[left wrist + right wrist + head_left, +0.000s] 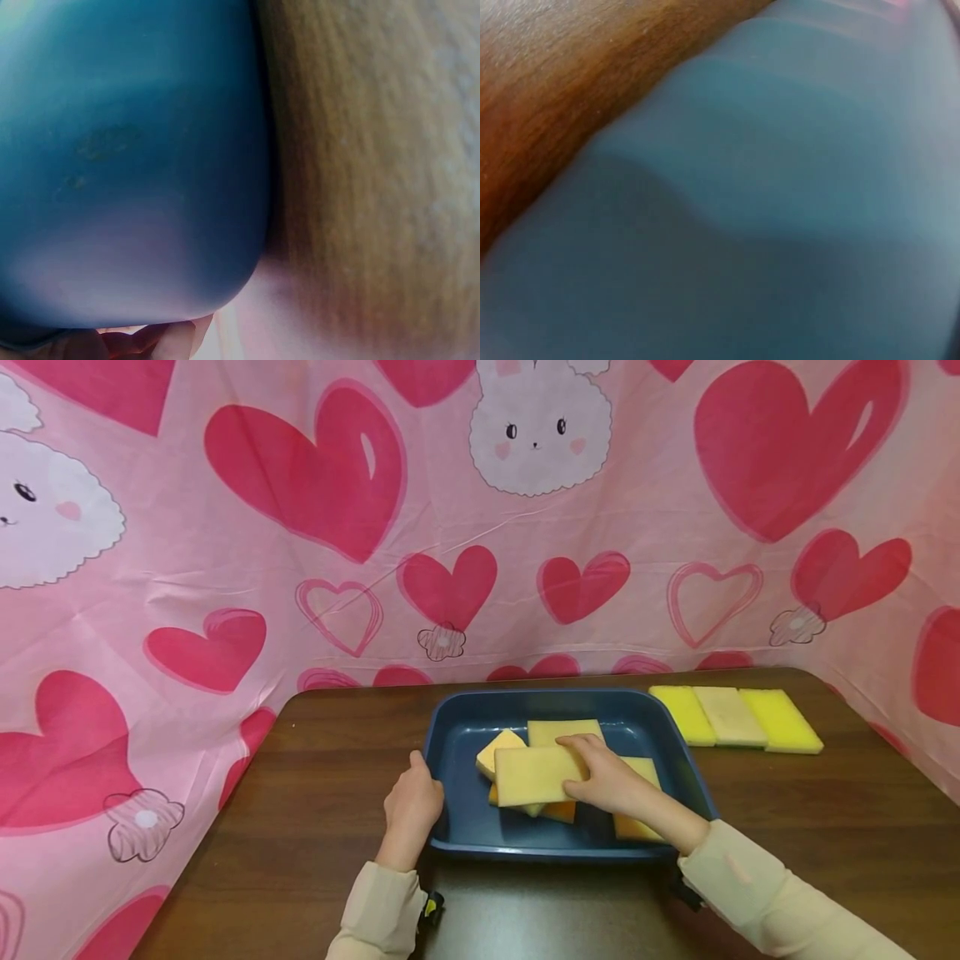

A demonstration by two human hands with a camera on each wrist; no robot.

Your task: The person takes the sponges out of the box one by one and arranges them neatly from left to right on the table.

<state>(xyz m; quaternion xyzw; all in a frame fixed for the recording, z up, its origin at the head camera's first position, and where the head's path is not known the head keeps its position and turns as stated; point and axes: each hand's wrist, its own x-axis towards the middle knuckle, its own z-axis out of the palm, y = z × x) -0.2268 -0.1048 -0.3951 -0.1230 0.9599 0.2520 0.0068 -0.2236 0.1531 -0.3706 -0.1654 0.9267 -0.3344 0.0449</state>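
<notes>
In the head view my right hand (603, 777) pinches a pale yellow sponge (528, 777) by its right end, thumb at the near edge and fingers at the far edge. The sponge is above a dark blue rectangular pan (465, 841), which holds several other sponges, among them a pale one (562, 731) behind, a small one (498, 752) at left and one (637, 818) at right. My left hand (412, 806) grips the pan's left rim. In the left wrist view its fingertips (176, 341) show at the pan's edge. The right wrist view is blurred, showing only the pan's side (780, 165).
Three sponges lie side by side at the back right of the dark wooden table (315, 793): a yellow one (682, 714), a pale one (727, 714) and another yellow one (780, 718). A pink heart-patterned cloth (480, 643) hangs behind the table.
</notes>
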